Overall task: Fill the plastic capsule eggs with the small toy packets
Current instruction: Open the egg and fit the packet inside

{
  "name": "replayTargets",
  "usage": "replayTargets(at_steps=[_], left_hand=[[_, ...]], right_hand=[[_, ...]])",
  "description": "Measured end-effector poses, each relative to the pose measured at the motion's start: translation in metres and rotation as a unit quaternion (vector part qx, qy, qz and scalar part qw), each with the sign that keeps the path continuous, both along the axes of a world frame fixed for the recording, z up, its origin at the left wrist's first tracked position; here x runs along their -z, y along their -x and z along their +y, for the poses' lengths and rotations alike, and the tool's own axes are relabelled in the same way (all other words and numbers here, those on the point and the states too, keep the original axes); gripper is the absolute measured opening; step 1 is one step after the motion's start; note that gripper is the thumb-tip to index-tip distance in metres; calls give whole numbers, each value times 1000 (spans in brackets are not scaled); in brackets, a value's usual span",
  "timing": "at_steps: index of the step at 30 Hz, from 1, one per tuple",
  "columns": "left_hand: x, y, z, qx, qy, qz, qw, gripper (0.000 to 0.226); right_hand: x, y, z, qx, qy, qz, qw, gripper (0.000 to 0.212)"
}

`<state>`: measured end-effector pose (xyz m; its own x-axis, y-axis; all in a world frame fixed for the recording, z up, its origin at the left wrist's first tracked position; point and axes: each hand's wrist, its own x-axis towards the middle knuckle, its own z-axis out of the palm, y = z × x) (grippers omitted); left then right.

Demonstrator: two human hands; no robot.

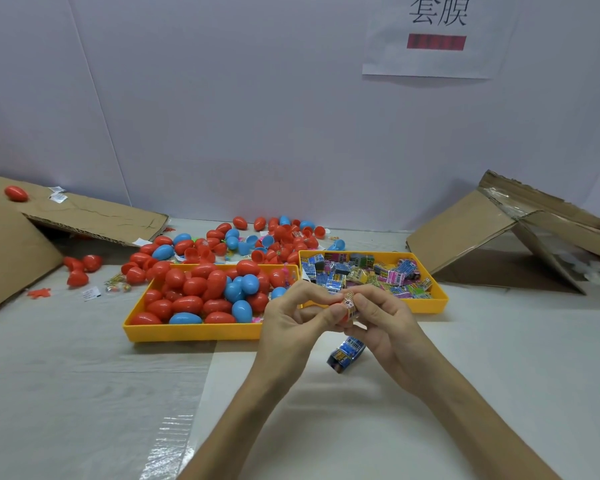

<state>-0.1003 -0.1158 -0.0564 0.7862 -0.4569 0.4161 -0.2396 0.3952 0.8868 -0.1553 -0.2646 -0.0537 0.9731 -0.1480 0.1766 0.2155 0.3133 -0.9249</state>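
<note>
My left hand and my right hand meet in front of the two yellow trays, both pinching one small red capsule egg with a printed wrap or packet around it. The egg is mostly hidden by my fingers. A blue toy packet lies on the table just under my right hand. The left yellow tray holds several red and blue eggs. The right yellow tray holds several colourful toy packets.
Loose red and blue eggs and open egg halves lie piled behind the trays. Folded cardboard sheets stand at the left and right. One red egg sits on the left cardboard. A white wall closes the back.
</note>
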Motion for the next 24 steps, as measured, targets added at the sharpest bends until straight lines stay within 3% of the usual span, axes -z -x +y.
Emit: replayTargets(at_steps=[17, 22, 24], left_hand=[[0, 0, -1, -9, 4, 18, 1000, 24], [1, -4, 0, -98, -58, 23, 993, 28], [5, -5, 0, -128, -96, 10, 987, 23]], right_hand=[[5, -1, -4, 13, 21, 37, 999, 24], [2, -2, -4, 55, 8, 52, 997, 14], [1, -4, -10, 90, -35, 58, 994, 21]])
